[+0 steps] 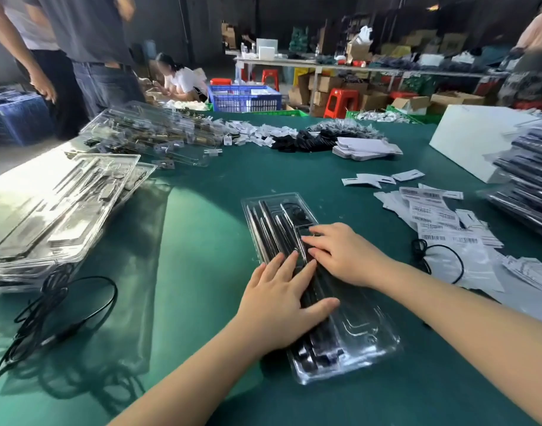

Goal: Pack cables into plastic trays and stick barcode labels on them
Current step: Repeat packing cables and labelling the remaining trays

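Note:
A long clear plastic tray (365, 342) lies on the green table in front of me, with black cables (275, 226) laid in its channels. My left hand (282, 299) rests flat on the tray's middle, fingers spread, thumb across the cables. My right hand (340, 253) presses flat just beyond it, fingertips pointing left over the tray. Neither hand grips anything. Barcode labels (429, 210) lie in a loose pile to the right of the tray. A loose black cable (438, 259) loops over white sheets beside my right forearm.
Stacks of clear trays (57, 210) stand at the left, more at the back left (146, 130). Black cables (63, 305) trail at the front left. Packed trays (530, 186) pile at the right edge by a white board (472, 139). People stand at the back left.

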Motion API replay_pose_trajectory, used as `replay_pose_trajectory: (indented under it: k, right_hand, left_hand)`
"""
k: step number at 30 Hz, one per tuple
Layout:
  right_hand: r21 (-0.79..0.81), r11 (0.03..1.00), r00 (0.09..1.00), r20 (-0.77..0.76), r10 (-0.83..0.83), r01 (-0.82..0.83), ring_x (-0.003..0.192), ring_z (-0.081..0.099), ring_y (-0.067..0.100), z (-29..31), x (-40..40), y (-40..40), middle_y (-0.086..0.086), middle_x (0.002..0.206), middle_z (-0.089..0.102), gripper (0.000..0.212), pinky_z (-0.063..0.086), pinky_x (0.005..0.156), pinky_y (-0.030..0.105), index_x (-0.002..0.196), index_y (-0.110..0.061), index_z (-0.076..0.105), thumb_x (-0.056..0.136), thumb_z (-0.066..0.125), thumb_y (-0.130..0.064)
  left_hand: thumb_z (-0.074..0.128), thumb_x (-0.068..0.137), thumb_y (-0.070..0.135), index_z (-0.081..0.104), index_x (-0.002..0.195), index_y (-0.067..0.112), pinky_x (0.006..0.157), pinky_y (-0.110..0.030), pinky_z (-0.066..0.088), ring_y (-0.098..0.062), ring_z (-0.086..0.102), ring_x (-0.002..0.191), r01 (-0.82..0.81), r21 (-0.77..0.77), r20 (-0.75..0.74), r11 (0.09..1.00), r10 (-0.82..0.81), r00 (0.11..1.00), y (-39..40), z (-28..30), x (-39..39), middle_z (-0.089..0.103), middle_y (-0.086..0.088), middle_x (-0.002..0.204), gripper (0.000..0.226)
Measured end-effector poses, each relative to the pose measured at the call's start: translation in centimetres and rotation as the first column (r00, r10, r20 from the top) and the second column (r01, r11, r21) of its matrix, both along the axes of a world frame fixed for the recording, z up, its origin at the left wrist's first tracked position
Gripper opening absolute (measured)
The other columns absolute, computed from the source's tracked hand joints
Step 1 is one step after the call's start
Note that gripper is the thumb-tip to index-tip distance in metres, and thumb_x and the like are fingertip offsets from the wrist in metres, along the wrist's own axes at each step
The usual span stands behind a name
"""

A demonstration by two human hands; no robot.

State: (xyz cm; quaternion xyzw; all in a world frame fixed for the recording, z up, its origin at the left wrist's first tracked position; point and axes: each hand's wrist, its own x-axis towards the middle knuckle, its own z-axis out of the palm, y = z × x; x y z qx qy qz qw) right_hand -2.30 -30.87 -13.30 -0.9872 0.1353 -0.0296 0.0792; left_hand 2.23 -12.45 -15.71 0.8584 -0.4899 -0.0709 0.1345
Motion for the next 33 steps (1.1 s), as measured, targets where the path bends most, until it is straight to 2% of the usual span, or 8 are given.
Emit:
replay_pose_trajectory:
  k: [5,11,15,20,23,25,30,33]
  right_hand:
    - [0.005,1.0,0.994,-0.11,-0.026,0.027,0.146,0.021,0.017,0.8,0.0,-1.0,-0.002,0.159,0.023,0.045,0.024,0.117,0.039,0.146,-0.027,0.041,0.103,0.034,-0.04]
    - [0.147,0.987,0.972,0.214,-0.102,0.071,0.137,0.038,0.017,0.8,-3.1,2.8,0.001,0.145,0.047,0.041,0.033,0.112,0.036,0.138,-0.022,0.052,0.1,0.042,-0.033]
    - [0.091,0.991,0.993,-0.07,-0.093,0.099,0.148,-0.004,0.009,-1.5,-5.6,4.8,-0.007,0.162,0.003,0.057,-0.001,0.121,0.036,0.154,-0.031,0.014,0.101,0.019,-0.05]
    - [0.389,0.921,0.961,0.244,-0.13,0.026,0.143,0.012,-0.001,0.1,-7.5,4.8,-0.016,0.151,0.031,0.059,0.006,0.12,0.027,0.141,-0.039,0.039,0.089,0.041,-0.067]
    - [0.291,0.953,0.974,0.224,0.014,-0.081,0.135,0.008,-0.014,0.1,-10.4,5.6,-0.029,0.143,0.024,0.075,0.004,0.108,0.005,0.131,-0.056,0.033,0.065,0.053,-0.084]
    - [0.216,0.974,0.979,0.203,0.027,-0.072,0.135,0.002,-0.013,-0.6,-11.8,5.9,-0.031,0.143,0.015,0.08,0.002,0.109,0.007,0.132,-0.058,0.027,0.064,0.063,-0.078]
    - [0.532,0.801,0.81,0.322,-0.49,0.274,0.124,0.036,0.007,-2.1,-12.8,6.7,-0.022,0.12,0.042,0.084,0.03,0.102,0.024,0.125,-0.038,0.039,0.057,0.087,-0.045]
    - [0.555,0.762,0.812,0.242,-0.531,0.333,0.112,0.042,0.008,-2.0,-12.6,6.9,-0.024,0.105,0.047,0.063,0.032,0.088,0.021,0.1,-0.037,0.049,0.052,0.087,-0.049]
  left_hand:
    - [0.02,0.084,0.08,0.005,0.15,0.044,0.119,-0.037,-0.006,-0.014,-0.005,0.148,0.036,0.082,0.008,0.996,-0.037,0.999,-2.1,0.8,2.8,-0.002,0.007,0.162,0.077]
    - [0.021,0.083,0.078,0.006,0.151,0.042,0.119,-0.039,-0.004,-0.015,-0.005,0.148,0.032,0.089,0.049,0.996,-0.037,0.998,-2.9,0.3,3.2,-0.002,0.007,0.162,0.078]
    - [0.029,0.093,0.057,0.011,0.153,0.036,0.118,-0.04,-0.004,-0.017,-0.005,0.148,0.04,-0.007,0.035,0.999,-0.04,0.999,-2.9,0.0,2.8,0.0,0.004,0.162,0.065]
    - [0.034,0.102,0.031,0.02,0.152,0.026,0.116,-0.029,-0.01,-0.011,-0.007,0.147,0.144,-0.124,-0.213,0.982,-0.168,0.962,-1.4,0.6,4.3,0.001,0.003,0.162,0.052]
    - [0.034,0.103,0.035,0.026,0.151,0.023,0.115,-0.024,-0.004,-0.012,0.002,0.148,0.209,-0.098,-0.139,0.973,-0.221,0.965,-0.9,0.8,5.1,0.01,0.002,0.161,0.051]
    - [0.03,0.104,0.034,0.03,0.15,0.025,0.114,-0.021,-0.001,-0.011,0.008,0.147,0.217,-0.105,-0.115,0.97,-0.229,0.967,-0.8,0.8,5.4,0.016,0.006,0.16,0.047]
    - [0.033,0.104,0.028,0.045,0.142,0.03,0.111,-0.016,0.009,-0.004,0.022,0.143,0.118,-0.233,-0.121,0.965,-0.15,0.981,-0.7,0.4,5.1,0.033,0.014,0.153,0.039]
    - [0.037,0.103,0.026,0.049,0.138,0.033,0.108,-0.013,0.012,-0.001,0.025,0.14,0.09,-0.279,-0.131,0.956,-0.131,0.983,-0.7,0.2,4.9,0.037,0.018,0.149,0.038]
